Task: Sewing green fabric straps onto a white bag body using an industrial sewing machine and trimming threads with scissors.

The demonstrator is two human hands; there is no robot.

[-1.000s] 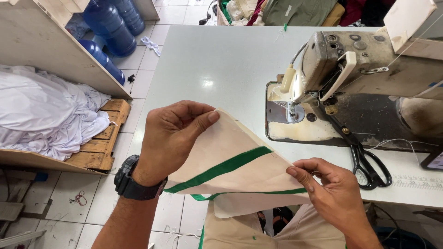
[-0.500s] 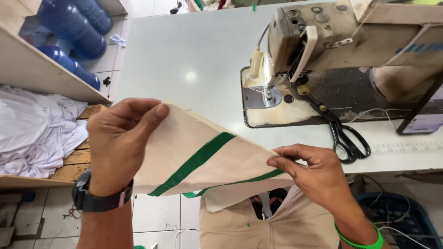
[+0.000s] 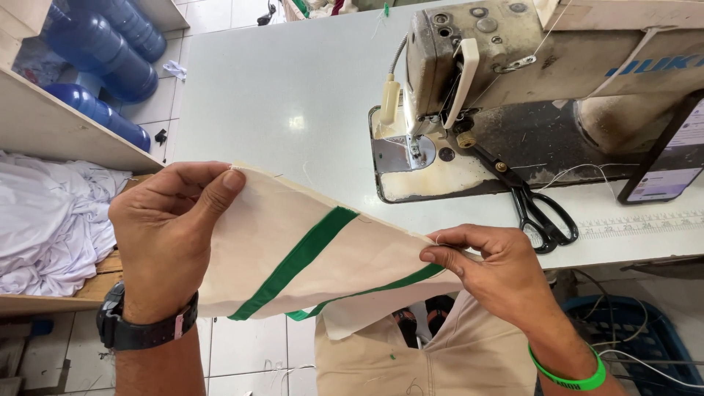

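The cream cloth piece (image 3: 323, 257) with green stripes hung stretched between both hands, in front of the sewing machine (image 3: 543, 81) on the table (image 3: 293, 95). Its top edge ran down-right from the left hand (image 3: 165, 242) to the right hand (image 3: 491, 275); each hand's fingers were pinched shut on a corner. The right hand was nearer the machine. A blue basket (image 3: 645, 345) beneath the machine held cables.

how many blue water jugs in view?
3 large blue plastic water jugs, all top left on the tiled floor: two side by side, one nearer, partly behind the wooden shelf board. More may be hidden.
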